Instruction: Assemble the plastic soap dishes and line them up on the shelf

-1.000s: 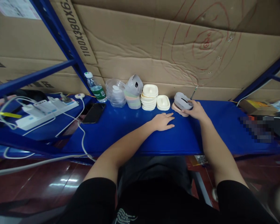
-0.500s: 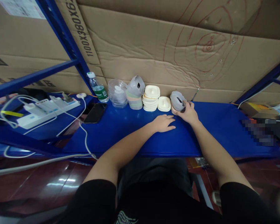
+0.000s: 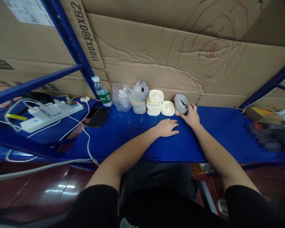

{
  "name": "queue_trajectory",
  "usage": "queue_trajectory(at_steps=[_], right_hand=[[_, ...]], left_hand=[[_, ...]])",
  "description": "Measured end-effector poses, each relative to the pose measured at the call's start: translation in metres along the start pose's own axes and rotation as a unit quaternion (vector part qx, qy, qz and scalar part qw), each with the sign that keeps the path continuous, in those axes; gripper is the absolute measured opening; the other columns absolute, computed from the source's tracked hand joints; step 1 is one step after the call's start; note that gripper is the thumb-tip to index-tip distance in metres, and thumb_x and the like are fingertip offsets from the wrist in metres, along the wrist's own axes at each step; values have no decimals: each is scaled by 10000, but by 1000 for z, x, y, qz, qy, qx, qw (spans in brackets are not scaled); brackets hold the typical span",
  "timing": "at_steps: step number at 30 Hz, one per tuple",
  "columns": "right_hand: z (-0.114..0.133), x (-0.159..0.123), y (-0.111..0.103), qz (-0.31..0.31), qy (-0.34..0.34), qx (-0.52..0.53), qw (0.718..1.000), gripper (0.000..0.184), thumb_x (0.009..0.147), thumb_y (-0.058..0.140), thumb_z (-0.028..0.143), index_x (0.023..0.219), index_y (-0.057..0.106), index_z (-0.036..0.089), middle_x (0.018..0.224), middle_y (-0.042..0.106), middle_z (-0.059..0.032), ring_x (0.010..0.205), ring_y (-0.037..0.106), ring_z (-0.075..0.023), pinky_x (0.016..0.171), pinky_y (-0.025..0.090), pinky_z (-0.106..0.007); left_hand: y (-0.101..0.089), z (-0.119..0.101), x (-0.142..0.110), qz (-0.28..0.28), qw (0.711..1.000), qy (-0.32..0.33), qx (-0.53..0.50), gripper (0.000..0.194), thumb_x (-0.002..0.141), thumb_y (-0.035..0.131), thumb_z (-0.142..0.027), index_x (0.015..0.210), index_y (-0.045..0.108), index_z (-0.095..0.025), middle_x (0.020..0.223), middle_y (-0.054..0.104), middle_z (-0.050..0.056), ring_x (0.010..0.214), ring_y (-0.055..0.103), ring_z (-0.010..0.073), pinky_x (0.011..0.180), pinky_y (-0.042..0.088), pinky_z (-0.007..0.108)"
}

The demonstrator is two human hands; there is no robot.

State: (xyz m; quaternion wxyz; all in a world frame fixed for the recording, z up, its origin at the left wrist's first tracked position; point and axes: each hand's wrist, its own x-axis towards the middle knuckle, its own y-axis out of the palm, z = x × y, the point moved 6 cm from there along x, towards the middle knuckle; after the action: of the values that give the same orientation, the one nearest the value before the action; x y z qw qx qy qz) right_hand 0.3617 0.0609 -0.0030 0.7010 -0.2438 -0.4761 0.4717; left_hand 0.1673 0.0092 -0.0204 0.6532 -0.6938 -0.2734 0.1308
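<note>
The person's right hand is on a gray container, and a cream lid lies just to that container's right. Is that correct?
Not quite: in the head view, the cream lid lies just left of the gray container. The right hand is indeed on that container.

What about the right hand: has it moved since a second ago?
Yes: the right hand has shifted left, a little closer to the bottle.

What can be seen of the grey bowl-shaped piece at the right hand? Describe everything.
The grey bowl-shaped piece looks like translucent plastic, with an uneven rim and a dark elongated mark or opening. It sits tilted above a pinkish piece, right of the single cream lid. The right hand holds its right side, hiding part of it.
</note>
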Motion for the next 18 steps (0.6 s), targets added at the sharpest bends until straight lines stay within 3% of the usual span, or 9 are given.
queue_trajectory(at_steps=[4, 6, 10, 18], right_hand=[[-2, 2, -3, -23, -20, 22, 999, 850, 813, 747, 704, 1467, 585, 184, 1621, 428, -241, 1445, 538, -436, 1141, 521, -603], [-2, 2, -6, -38, -42, 33, 998, 755, 870, 675, 719, 1404, 645, 185, 1576, 493, -232, 1460, 528, -410, 1178, 492, -592], [3, 0, -10, -65, -83, 53, 993, 500, 972, 571, 596, 1227, 756, 207, 1432, 634, -192, 1364, 617, -352, 1199, 477, -564], [8, -2, -17, -100, -76, 86, 988, 236, 926, 651, 450, 1022, 759, 264, 1317, 721, -143, 1289, 665, -338, 1154, 510, -573]], left_hand=[[-1, 1, -1, -7, 1000, 1, -5, 593, 1069, 518, -579, 1490, 652, -185, 1620, 567, 144, 1315, 666, 337, 1115, 510, 476], [-1, 1, -2, -6, 1000, -1, -6, 588, 1067, 516, -585, 1490, 651, -198, 1622, 565, 141, 1310, 671, 333, 1107, 512, 478], [-1, 3, -3, 0, 1000, -1, -9, 591, 1067, 511, -591, 1490, 649, -203, 1630, 561, 125, 1316, 670, 329, 1111, 508, 470], [-1, 6, -6, -2, 1000, 1, -14, 585, 1065, 514, -598, 1480, 655, -209, 1617, 575, 123, 1311, 674, 318, 1102, 512, 455]])
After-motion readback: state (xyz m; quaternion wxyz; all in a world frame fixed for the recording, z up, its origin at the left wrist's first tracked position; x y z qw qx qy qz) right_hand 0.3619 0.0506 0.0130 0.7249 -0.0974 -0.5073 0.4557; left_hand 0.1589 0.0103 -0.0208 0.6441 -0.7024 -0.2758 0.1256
